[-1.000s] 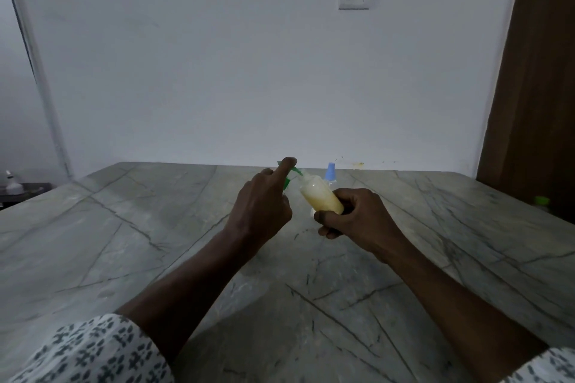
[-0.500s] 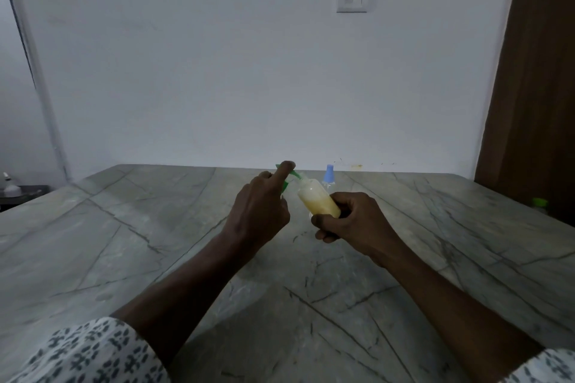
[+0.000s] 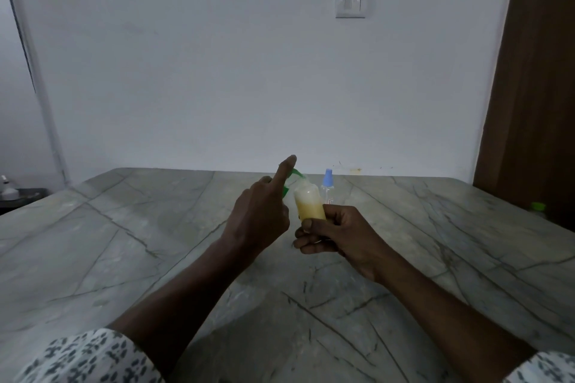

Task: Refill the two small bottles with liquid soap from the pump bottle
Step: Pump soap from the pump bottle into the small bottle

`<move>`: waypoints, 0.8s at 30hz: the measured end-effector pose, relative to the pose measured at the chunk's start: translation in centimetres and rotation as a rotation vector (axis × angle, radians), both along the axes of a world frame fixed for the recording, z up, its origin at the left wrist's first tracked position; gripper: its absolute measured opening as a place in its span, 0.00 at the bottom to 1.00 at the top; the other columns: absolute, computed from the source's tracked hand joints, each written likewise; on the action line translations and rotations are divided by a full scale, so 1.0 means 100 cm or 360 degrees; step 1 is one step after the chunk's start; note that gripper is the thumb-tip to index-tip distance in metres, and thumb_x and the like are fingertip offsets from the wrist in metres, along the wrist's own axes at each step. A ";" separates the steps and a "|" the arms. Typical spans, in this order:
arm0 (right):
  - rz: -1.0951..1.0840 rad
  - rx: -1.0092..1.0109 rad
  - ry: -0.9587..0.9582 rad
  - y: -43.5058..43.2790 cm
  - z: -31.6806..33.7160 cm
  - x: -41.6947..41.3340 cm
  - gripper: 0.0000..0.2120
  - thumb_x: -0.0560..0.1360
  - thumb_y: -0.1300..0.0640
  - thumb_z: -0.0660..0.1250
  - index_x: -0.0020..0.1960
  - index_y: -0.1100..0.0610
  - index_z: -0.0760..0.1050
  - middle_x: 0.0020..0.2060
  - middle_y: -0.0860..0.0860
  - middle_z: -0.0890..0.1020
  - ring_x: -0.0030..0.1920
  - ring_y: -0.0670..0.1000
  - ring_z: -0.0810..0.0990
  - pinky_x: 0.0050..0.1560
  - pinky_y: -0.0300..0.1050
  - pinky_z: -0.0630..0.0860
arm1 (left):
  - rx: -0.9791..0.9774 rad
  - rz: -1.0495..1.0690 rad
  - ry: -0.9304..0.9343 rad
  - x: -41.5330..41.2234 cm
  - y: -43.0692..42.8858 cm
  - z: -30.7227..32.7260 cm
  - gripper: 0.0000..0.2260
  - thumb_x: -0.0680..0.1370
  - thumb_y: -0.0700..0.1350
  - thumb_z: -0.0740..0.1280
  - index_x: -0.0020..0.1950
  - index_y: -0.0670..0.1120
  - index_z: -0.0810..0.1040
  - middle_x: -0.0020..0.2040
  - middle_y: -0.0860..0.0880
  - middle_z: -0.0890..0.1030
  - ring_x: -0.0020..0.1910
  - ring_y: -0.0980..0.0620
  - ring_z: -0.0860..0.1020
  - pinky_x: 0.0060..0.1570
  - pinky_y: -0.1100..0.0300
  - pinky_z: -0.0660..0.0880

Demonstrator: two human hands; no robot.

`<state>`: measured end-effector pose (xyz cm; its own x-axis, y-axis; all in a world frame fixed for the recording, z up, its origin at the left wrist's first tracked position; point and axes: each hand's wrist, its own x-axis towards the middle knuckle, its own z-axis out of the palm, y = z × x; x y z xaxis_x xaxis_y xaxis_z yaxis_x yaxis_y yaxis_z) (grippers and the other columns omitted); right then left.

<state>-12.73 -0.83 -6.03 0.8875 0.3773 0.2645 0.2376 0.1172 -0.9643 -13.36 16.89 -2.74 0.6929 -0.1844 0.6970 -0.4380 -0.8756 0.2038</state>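
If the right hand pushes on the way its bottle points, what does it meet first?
Probably the green pump spout, at the mouth of the small bottle; the left hand sits just behind. Depth is unclear.

No readable text, label or number on the held bottle (image 3: 309, 207), blue-capped bottle (image 3: 326, 188) or wall switch (image 3: 350, 1).

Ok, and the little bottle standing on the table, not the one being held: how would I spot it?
Start at the grey marble table and look toward its far edge, just beyond the right hand. A small clear bottle stands upright there, close behind the held bottle. Its pale blue cap marks it out; the held bottle shows yellowish liquid.
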 end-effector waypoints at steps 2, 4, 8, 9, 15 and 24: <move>0.0015 0.0025 0.0018 0.001 0.000 0.000 0.12 0.74 0.60 0.72 0.55 0.64 0.79 0.45 0.62 0.86 0.44 0.59 0.87 0.45 0.48 0.83 | -0.0007 0.0000 0.0006 0.001 0.000 -0.001 0.42 0.73 0.37 0.71 0.80 0.54 0.50 0.50 0.44 0.80 0.38 0.51 0.76 0.37 0.58 0.77; 0.0017 0.0022 0.0021 0.000 0.001 0.001 0.12 0.74 0.59 0.72 0.55 0.64 0.79 0.45 0.62 0.86 0.44 0.59 0.87 0.45 0.48 0.84 | -0.0012 -0.0004 0.0003 0.001 0.000 -0.001 0.42 0.73 0.37 0.71 0.79 0.54 0.50 0.51 0.44 0.80 0.39 0.51 0.77 0.39 0.56 0.79; -0.0063 -0.0072 -0.0059 -0.003 0.004 0.000 0.09 0.73 0.60 0.73 0.52 0.62 0.81 0.43 0.61 0.86 0.42 0.59 0.87 0.43 0.47 0.84 | -0.0030 -0.0036 -0.0011 0.001 0.002 0.000 0.41 0.74 0.36 0.71 0.80 0.53 0.52 0.51 0.44 0.80 0.40 0.51 0.77 0.37 0.59 0.75; -0.0126 -0.0142 -0.0127 -0.005 0.007 0.000 0.08 0.73 0.59 0.74 0.50 0.61 0.81 0.41 0.60 0.86 0.40 0.58 0.87 0.41 0.46 0.83 | -0.0036 -0.0035 -0.0016 0.001 0.002 0.000 0.41 0.74 0.36 0.70 0.80 0.54 0.53 0.50 0.44 0.80 0.39 0.51 0.76 0.36 0.61 0.72; -0.0656 -0.0683 -0.0659 -0.025 0.022 0.004 0.11 0.68 0.54 0.77 0.49 0.54 0.82 0.29 0.46 0.84 0.27 0.47 0.84 0.31 0.32 0.77 | 0.0004 0.0001 0.0001 0.001 0.001 0.001 0.40 0.75 0.37 0.69 0.80 0.53 0.50 0.52 0.43 0.80 0.42 0.48 0.78 0.43 0.51 0.80; -0.0631 -0.0691 -0.0630 -0.021 0.017 0.004 0.18 0.69 0.54 0.78 0.57 0.58 0.80 0.35 0.51 0.85 0.29 0.47 0.85 0.34 0.34 0.79 | 0.0000 -0.0014 -0.0043 -0.001 0.003 -0.001 0.36 0.76 0.36 0.68 0.79 0.52 0.57 0.52 0.42 0.80 0.41 0.48 0.78 0.43 0.52 0.79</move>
<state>-12.30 -2.96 -4.29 0.8479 0.1900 0.4949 0.5253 -0.4262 -0.7365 -13.45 17.19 -2.82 0.6723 -0.1904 0.7154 -0.4509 -0.8717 0.1917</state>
